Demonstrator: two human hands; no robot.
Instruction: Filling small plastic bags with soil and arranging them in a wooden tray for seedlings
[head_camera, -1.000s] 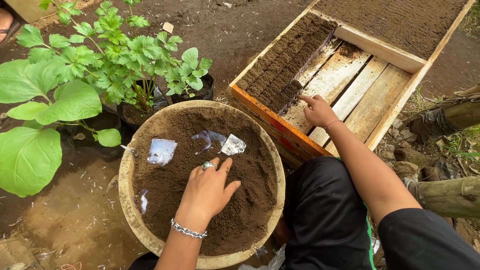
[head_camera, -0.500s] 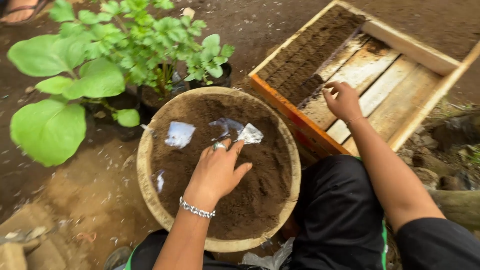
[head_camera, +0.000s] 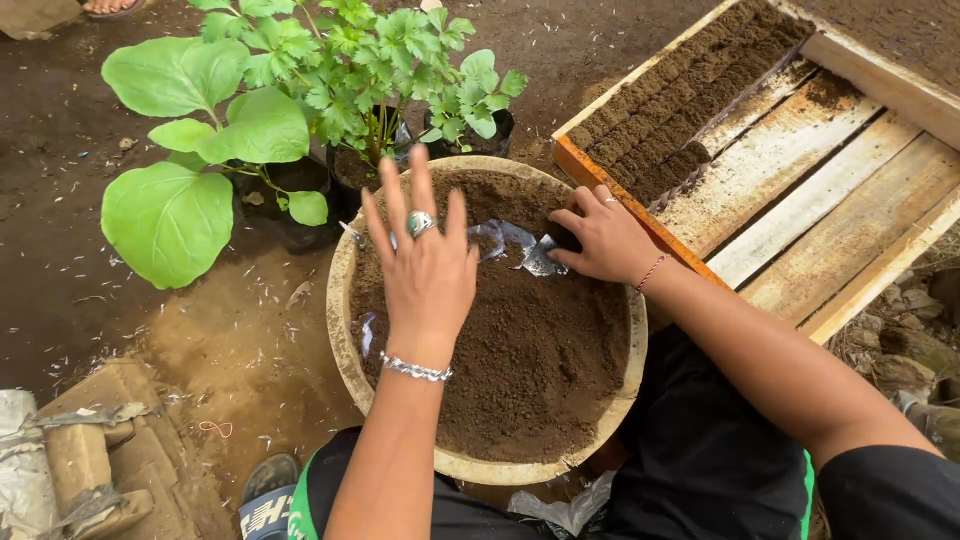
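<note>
A round basin (head_camera: 345, 350) full of dark brown soil (head_camera: 520, 360) sits between my knees. My left hand (head_camera: 425, 265), with a green-stone ring and a silver bracelet, hovers over the soil at the basin's far left, fingers spread and holding nothing. My right hand (head_camera: 600, 238) reaches in from the right and pinches a small clear plastic bag (head_camera: 538, 256) lying on the soil near the far rim. Another scrap of plastic (head_camera: 366, 330) lies by the left rim.
A wooden tray (head_camera: 850, 200) at the right holds rows of small soil-filled bags (head_camera: 680, 110) along its far side. Potted green plants (head_camera: 300, 90) stand beyond the basin. Folded sacks (head_camera: 70, 460) lie at the lower left, on bare earth.
My right hand has left the wooden tray and come into the basin, taking hold of a plastic bag. My left hand has lifted and spread its fingers.
</note>
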